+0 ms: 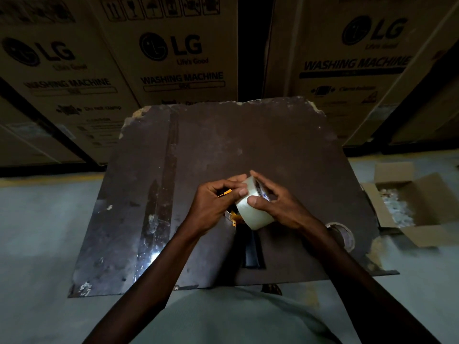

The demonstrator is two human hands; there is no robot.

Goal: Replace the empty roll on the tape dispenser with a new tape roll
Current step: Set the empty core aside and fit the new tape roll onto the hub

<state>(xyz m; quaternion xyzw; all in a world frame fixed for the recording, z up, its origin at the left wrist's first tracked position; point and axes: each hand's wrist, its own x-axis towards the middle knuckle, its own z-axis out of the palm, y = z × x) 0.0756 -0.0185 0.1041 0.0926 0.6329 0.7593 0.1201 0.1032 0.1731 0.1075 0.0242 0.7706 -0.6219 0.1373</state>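
Note:
A full roll of clear tape (250, 209) is held on edge above the middle of a worn dark table (248, 145). My right hand (275, 204) grips the roll from the right, thumb on its outer face. My left hand (213, 202) is closed around the orange and black tape dispenser (229, 214), which is mostly hidden beneath it, and its thumb presses on the roll. The dispenser's dark handle (252, 252) points toward me under the roll. An empty brown cardboard core (344, 234) lies on the table near its right edge, partly behind my right forearm.
Tall cardboard washing machine boxes (173, 58) stand close behind the table. An open cardboard box (409, 207) with pale packing inside sits on the grey floor to the right. Strips of shiny tape residue (154, 219) run down the table's left side.

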